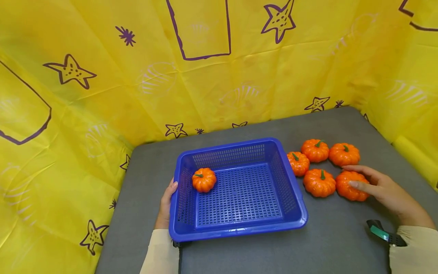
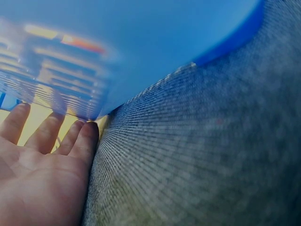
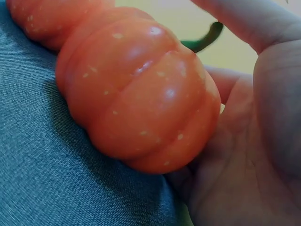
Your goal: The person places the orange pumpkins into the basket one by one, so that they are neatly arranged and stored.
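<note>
left hand (image 1: 165,207): partly hidden by basket (image 1: 239,198) | right sleeve (image 1: 414,249): cut off

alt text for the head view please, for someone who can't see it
A person's right hand grips an orange pumpkin beside four others on a gray table; the left hand touches the side of a blue basket with one pumpkin inside. Yellow cloth with starfish drawings hangs behind.

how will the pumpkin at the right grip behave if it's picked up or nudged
The pumpkin at the right grip will probably keep its shape, since its ribbed surface looks firm and undented. Its shiny highlights suggest smooth skin that might slip slightly. Being rounded but squat, it would likely rock or slide rather than roll far.
</note>
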`<state>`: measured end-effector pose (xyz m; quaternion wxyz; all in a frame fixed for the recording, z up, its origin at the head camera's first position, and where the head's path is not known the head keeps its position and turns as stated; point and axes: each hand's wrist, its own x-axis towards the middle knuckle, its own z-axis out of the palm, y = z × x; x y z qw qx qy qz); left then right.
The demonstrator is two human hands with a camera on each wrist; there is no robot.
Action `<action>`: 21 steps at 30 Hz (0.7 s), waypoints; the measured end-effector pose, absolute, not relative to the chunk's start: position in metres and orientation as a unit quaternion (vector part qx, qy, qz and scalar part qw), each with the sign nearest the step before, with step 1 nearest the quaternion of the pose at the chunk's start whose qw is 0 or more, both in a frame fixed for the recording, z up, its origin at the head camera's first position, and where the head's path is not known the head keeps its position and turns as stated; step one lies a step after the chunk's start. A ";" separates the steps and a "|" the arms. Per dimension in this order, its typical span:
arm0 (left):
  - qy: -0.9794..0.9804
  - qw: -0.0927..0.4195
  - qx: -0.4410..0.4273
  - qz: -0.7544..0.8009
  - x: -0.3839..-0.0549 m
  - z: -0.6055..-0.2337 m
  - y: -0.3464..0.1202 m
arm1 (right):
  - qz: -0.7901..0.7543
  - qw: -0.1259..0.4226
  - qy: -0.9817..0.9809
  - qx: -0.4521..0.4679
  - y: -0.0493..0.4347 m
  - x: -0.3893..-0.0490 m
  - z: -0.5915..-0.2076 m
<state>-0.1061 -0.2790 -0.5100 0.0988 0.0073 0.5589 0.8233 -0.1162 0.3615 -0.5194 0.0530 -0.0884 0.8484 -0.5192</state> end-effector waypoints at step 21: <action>0.561 0.097 -0.004 0.822 -0.105 -0.509 -0.279 | -0.539 0.056 0.833 -0.116 0.366 -0.115 -0.523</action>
